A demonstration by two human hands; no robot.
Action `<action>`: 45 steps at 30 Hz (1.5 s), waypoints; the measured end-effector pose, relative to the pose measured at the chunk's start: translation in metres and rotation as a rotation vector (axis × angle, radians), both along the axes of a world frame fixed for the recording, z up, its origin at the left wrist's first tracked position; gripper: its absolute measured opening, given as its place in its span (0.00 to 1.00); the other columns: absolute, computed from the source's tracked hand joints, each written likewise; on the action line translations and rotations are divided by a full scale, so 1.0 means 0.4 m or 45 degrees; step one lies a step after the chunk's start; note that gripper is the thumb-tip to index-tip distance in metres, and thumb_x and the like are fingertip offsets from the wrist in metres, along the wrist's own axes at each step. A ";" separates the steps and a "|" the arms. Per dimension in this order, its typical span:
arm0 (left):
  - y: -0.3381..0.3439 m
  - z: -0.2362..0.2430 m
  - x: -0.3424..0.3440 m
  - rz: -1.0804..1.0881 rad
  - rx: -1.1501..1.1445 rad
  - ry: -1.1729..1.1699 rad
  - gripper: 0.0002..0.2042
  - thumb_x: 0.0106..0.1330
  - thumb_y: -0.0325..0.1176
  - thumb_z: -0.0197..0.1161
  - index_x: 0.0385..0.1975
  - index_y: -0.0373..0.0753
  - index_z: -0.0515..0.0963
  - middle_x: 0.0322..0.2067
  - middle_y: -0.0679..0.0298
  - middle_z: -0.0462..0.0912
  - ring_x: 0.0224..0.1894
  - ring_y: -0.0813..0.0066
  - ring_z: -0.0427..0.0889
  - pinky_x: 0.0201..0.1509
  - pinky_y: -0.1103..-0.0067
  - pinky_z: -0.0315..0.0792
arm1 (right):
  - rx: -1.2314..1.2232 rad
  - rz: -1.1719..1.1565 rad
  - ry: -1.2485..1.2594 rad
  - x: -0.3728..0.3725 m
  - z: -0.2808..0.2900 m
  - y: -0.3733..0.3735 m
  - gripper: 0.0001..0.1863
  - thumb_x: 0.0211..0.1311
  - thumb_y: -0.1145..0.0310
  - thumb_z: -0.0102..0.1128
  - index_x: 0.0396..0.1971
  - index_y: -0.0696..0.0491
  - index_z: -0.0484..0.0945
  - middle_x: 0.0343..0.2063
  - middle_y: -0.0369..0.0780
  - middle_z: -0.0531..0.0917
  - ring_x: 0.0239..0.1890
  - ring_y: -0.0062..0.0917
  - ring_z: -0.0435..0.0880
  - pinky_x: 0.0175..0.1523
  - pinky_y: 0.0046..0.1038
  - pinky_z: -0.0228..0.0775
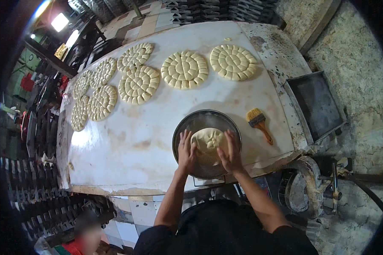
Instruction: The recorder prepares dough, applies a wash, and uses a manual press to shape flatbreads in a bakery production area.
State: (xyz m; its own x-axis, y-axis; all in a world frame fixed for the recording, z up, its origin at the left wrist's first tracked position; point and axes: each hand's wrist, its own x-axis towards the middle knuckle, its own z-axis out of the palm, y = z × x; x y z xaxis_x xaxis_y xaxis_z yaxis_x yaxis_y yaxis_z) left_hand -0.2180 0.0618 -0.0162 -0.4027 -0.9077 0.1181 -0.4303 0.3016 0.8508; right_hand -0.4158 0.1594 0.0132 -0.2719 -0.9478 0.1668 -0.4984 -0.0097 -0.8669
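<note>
A round, pale ball of dough point(209, 142), gathered into folds at its top, lies in a dark round pan point(191, 120) close to the table's front edge. My left hand point(186, 151) rests against the left side of the dough, its fingers stretched out. On the other side, my right hand point(230, 154) has its fingers apart, with the thumb at the dough's lower right. Both hands reach inside the pan's rim and neither grips anything. To the right of the pan lies a brush point(260, 124) with yellow bristles and a wooden handle.
Several round scored dough discs point(184, 70) sit along the far and left parts of the white table point(157, 123). A rectangular metal tray point(315, 106) stands at the right edge. Below it is a worn wheel mechanism point(300, 189). Another person point(87, 236) is at the lower left.
</note>
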 end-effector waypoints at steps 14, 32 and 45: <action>0.025 0.007 -0.089 -0.347 -0.298 -0.750 0.42 0.61 0.46 0.52 0.72 0.30 0.47 0.73 0.44 0.42 0.76 0.47 0.36 0.77 0.59 0.31 | 0.307 0.339 0.965 0.089 -0.027 -0.112 0.44 0.66 0.45 0.41 0.68 0.68 0.52 0.71 0.57 0.50 0.75 0.50 0.43 0.75 0.53 0.28; -0.068 -0.026 -0.060 -0.485 -0.342 -0.698 0.35 0.65 0.41 0.46 0.71 0.33 0.51 0.74 0.51 0.46 0.77 0.55 0.40 0.78 0.62 0.34 | 0.245 0.151 0.920 0.111 -0.062 -0.132 0.30 0.71 0.58 0.40 0.65 0.64 0.63 0.70 0.50 0.57 0.74 0.43 0.50 0.75 0.48 0.34; -0.104 -0.024 -0.070 -0.243 -0.081 -0.204 0.21 0.66 0.26 0.52 0.61 0.37 0.70 0.65 0.43 0.64 0.69 0.45 0.60 0.70 0.57 0.56 | 0.299 -0.082 -0.212 -0.123 -0.035 -0.129 0.23 0.63 0.57 0.57 0.50 0.60 0.77 0.48 0.53 0.79 0.57 0.40 0.75 0.61 0.40 0.65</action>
State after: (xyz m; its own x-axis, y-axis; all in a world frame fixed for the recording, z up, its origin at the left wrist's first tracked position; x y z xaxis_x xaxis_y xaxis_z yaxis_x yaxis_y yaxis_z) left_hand -0.2462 0.0203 -0.0256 -0.5844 -0.8061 0.0936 -0.4880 0.4412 0.7531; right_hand -0.4652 0.1077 -0.0006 -0.3381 -0.9350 -0.1067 -0.3424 0.2279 -0.9115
